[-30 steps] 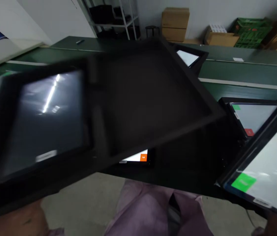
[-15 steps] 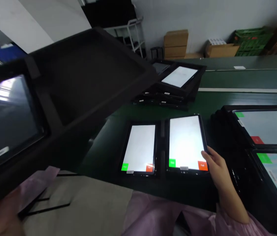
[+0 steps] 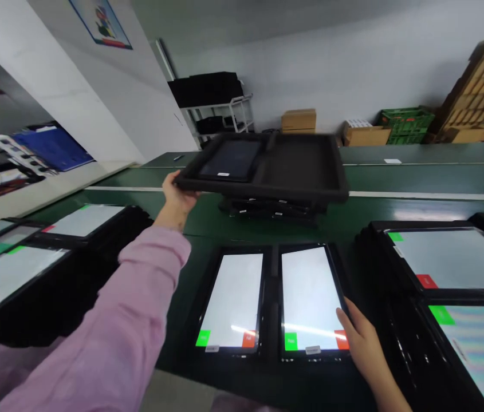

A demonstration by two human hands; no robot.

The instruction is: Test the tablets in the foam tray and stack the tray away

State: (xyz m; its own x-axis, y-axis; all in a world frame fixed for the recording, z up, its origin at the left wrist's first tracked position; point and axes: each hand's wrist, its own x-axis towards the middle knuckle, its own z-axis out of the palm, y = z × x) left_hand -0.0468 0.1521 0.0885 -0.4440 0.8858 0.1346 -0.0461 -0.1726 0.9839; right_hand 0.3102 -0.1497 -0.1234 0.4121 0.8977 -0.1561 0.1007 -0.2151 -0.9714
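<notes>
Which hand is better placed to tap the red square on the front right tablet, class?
Probably the right: the right hand lies beside that tablet, next to the red square. The left hand is farther off, holding the edge of a black tray.

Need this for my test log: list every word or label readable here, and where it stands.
"Pass": green button on the right middle tablet.
"Fail": orange-red button on the left middle tablet.
White labels under the screens: too small to read.
Wall poster: no readable text.
</notes>
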